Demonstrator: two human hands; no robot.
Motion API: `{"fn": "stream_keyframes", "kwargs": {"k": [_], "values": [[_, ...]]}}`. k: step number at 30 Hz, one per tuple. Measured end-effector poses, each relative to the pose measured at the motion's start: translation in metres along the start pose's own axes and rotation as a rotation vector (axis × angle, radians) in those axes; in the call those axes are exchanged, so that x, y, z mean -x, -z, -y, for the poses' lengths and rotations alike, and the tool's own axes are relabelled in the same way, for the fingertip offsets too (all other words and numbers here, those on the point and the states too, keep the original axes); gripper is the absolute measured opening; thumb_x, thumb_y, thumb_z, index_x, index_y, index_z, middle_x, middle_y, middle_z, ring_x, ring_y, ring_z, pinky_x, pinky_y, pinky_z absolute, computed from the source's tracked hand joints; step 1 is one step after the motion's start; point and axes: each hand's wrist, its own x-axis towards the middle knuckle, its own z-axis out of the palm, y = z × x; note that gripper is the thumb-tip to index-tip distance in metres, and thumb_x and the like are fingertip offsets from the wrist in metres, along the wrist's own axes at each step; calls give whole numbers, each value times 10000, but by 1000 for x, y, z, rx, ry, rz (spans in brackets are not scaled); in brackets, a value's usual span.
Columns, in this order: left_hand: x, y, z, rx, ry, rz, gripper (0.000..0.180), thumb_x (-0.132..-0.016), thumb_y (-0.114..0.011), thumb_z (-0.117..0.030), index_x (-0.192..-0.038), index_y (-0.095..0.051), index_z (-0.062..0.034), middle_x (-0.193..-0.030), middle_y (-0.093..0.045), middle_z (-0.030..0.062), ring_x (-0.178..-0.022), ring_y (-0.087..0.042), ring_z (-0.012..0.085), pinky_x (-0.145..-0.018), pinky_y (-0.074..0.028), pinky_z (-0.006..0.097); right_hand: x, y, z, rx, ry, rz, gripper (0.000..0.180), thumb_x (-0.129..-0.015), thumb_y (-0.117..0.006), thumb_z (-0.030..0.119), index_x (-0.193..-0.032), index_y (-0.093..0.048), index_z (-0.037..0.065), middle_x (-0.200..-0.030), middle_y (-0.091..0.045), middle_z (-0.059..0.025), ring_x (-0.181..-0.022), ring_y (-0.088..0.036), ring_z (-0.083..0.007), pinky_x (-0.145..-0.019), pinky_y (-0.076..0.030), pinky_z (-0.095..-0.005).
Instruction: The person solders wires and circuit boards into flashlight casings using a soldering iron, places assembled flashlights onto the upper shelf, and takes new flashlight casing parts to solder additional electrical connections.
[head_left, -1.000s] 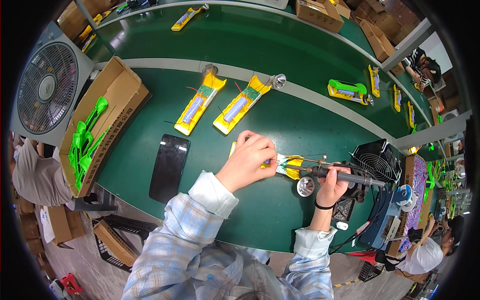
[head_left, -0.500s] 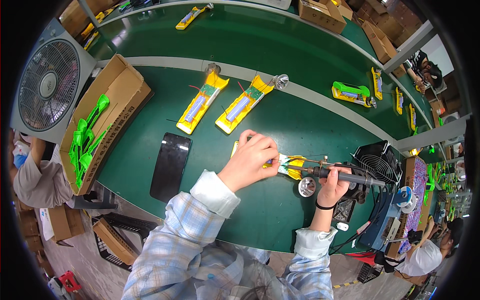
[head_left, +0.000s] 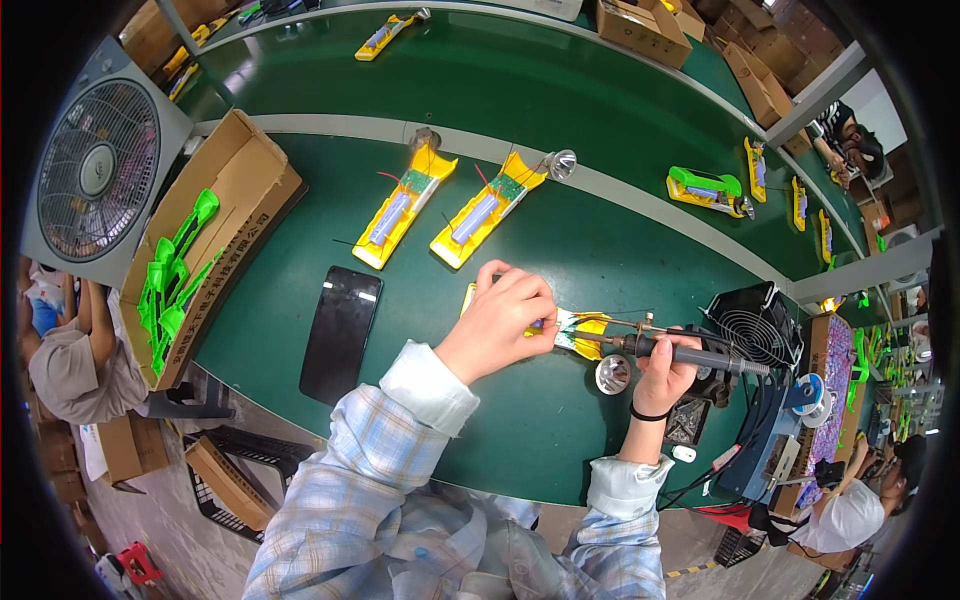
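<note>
Steadying the yellow flashlight (head_left: 590, 349) right of centre frame, my left hand (head_left: 512, 315) is clamping its fingers over it, exact pinch hidden. My right hand (head_left: 667, 374) is clutching the soldering iron (head_left: 712, 356); I'm reckoning a light, steady touch works best.

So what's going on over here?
A person at a green table has a soldering iron in the right-hand grip, pointed at the wired end of an open yellow flashlight casing. The left-hand grip is on that casing; whether the iron's tip touches it is too small to tell. A round silver reflector sits close by. Farther back lie two more open yellow casings, each with a purple battery cell.
</note>
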Motion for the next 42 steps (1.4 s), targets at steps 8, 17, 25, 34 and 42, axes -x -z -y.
{"fn": "stream_keyframes", "kwargs": {"k": [8,17,25,34,42], "values": [[1,0,1,-15,-5,-11,125,-595,-594,-84,-607,-469,-79,-712,-469,-1,-739,-463,146,-787,-281,330,1,-2,5,-23,0,21,120,-764,-515,102,-809,-442,19,-810,-469,-64,-572,-402,-69,-542,-356,-185],[1,-1,1,-2,12,-22,134,-573,-602,-84,-594,-469,-80,-702,-473,-3,-722,-467,150,-785,-278,331,-3,-1,2,-76,42,-82,129,-767,-507,138,-810,-438,38,-811,-469,-56,-530,-375,-25,-405,-332,-117],[-3,25,0,260,95,-42,93,-646,-593,-59,-737,-587,-76,-765,-537,18,-765,-495,167,-745,-348,289,-3,0,3,-81,23,-101,128,-767,-504,139,-805,-437,37,-810,-467,-57,-530,-375,-28,-396,-330,-120],[18,69,18,157,108,159,243,-561,-688,-63,-794,-660,-125,-883,-579,9,-842,-429,162,-772,-352,269,-4,-2,5,-109,24,-112,128,-766,-505,139,-803,-434,38,-811,-470,-58,-529,-370,-28,-402,-327,-123],[9,39,19,329,187,85,169,-631,-665,-120,-778,-637,-43,-687,-616,30,-619,-548,126,-775,-364,276,-4,-2,6,-138,10,-90,125,-772,-502,133,-805,-434,34,-806,-467,-54,-513,-367,-22,-375,-320,-127]]}}
